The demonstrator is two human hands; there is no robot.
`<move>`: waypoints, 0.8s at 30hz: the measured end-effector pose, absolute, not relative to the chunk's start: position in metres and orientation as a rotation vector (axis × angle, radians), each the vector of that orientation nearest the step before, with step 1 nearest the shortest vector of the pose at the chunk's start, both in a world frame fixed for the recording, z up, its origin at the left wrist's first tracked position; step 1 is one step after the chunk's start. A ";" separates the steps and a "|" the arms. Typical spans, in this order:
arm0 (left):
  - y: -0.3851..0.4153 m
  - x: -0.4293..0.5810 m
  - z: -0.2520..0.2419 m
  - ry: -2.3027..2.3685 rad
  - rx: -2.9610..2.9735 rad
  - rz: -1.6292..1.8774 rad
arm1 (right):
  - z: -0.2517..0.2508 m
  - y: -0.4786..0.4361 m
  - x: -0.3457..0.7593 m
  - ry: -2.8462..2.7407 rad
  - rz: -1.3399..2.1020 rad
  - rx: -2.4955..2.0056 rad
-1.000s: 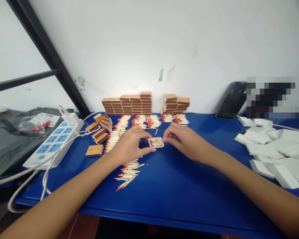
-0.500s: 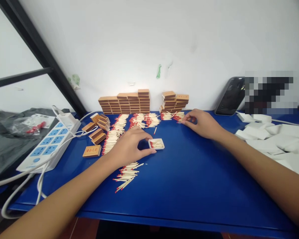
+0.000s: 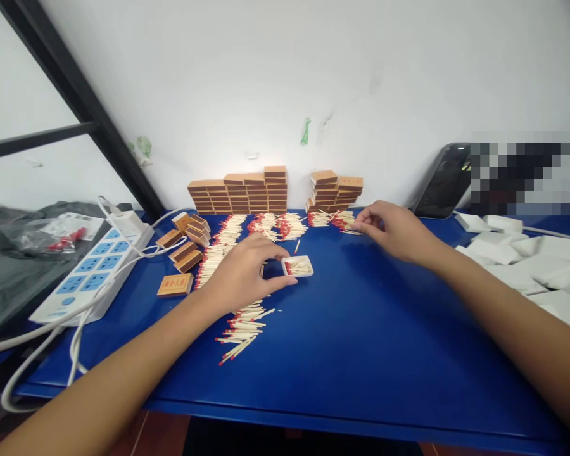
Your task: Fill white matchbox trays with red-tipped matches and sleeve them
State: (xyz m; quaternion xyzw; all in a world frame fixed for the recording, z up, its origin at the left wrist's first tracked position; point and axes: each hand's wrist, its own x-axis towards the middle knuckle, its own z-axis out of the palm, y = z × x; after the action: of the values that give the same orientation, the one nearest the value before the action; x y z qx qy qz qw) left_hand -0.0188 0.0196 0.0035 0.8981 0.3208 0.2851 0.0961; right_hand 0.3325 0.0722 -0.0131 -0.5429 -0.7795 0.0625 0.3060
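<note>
My left hand (image 3: 247, 272) grips the left end of a small white matchbox tray (image 3: 305, 273) between thumb and fingers. Several red-headed matches (image 3: 298, 265) lie in the tray. Farther back, my right hand (image 3: 392, 231) pinches the pale ends of matches at the right edge of a small match pile (image 3: 344, 220); how many it has is hidden by the fingertips. Under and around my left hand runs a long row of matches (image 3: 215, 261), partly covered by it. One loose match (image 3: 297, 246) lies just behind the tray.
Stacked matchboxes (image 3: 240, 195) line the wall, with a smaller stack (image 3: 335, 190) to their right. Loose matchboxes (image 3: 175, 285) and a power strip (image 3: 92, 269) with cables are at left. White trays (image 3: 527, 259) are heaped at right, near a dark phone-like object (image 3: 444, 180).
My right hand has drawn slightly right, its fingertips still at the match pile. The left hand keeps its grip on the tray. The camera view has shifted a little.
</note>
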 end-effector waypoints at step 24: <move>0.017 -0.017 0.001 0.914 2.647 0.814 | -0.023 0.072 0.334 -2.199 0.238 -1.567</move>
State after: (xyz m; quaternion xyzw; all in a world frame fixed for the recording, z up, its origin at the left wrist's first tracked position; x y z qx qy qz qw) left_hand -0.0171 0.0174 0.0012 0.9019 0.3114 0.2774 0.1125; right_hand 0.3337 0.0723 -0.0232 -0.5645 -0.7926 0.0856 0.2138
